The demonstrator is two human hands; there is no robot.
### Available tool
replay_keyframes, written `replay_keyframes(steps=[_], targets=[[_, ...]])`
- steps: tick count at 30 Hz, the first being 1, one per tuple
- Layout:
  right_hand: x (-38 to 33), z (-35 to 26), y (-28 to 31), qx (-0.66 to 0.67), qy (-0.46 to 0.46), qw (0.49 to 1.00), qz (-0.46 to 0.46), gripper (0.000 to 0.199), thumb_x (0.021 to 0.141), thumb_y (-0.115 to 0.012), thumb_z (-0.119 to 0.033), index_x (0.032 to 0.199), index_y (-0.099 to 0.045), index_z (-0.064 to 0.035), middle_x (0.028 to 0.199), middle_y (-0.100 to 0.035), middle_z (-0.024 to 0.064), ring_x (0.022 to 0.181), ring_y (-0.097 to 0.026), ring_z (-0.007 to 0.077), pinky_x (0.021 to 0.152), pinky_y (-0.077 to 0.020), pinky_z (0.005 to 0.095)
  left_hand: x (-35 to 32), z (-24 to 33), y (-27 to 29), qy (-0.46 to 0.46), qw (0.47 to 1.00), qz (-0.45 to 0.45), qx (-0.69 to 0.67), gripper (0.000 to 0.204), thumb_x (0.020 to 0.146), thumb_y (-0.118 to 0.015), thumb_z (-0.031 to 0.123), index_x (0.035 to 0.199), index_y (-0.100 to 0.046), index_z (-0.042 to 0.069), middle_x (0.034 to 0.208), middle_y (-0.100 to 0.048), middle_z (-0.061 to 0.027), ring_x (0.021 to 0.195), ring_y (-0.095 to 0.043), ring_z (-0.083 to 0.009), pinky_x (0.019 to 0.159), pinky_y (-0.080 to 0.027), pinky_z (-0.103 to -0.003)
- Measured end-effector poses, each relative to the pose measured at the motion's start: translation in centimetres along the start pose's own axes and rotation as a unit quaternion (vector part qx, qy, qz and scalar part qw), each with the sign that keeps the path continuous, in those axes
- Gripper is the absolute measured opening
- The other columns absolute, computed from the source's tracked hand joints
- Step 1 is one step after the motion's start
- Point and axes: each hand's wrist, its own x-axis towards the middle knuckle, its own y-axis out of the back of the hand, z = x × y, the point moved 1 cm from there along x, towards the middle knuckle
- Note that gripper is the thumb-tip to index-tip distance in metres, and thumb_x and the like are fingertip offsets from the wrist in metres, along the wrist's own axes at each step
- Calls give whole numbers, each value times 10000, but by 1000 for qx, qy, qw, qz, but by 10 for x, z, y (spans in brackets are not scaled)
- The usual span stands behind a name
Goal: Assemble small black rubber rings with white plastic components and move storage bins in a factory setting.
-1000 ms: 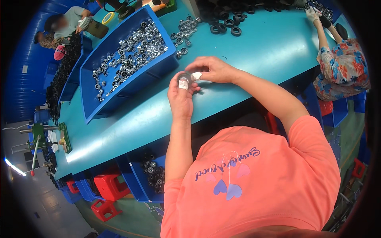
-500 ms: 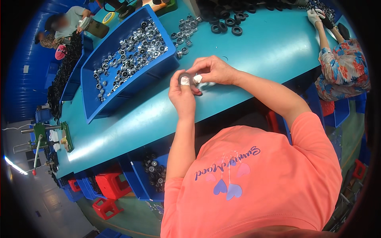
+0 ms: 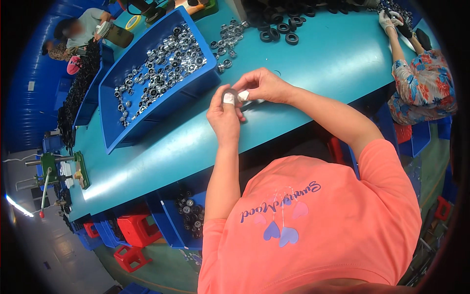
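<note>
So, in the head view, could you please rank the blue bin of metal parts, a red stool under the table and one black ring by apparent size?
1. blue bin
2. red stool, though farther off
3. black ring

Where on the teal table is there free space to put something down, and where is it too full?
The teal table is bare right of the joined hands, up to the co-worker's arm. Another bare strip runs below the blue bin, towards the near edge. It is crowded inside the bin, among loose metal rings beside it, and around black rings at the far edge.
</note>
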Motion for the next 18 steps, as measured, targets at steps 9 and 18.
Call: replay_keyframes(steps=[9,18], targets=[[3,-4,2,8,-48,999,4,286,855,-737,-124,1118,-721,-13,944,-714,25,805,-615,76,650,-481,232,-4,0,2,-7,996,-53,-69,540,986,-604,77,1494,-423,46,996,-638,-82,729,-593,-103,583,-551,-252],[4,1,-2,-31,-61,998,8,256,860,-735,-133,1079,-691,-9,961,-695,39,829,-631,100,731,-531,257,-4,-12,-6,-99,985,-74,124,623,922,-649,8,1498,-416,43,1221,-634,-97,997,-662,-155,705,-561,-257]])
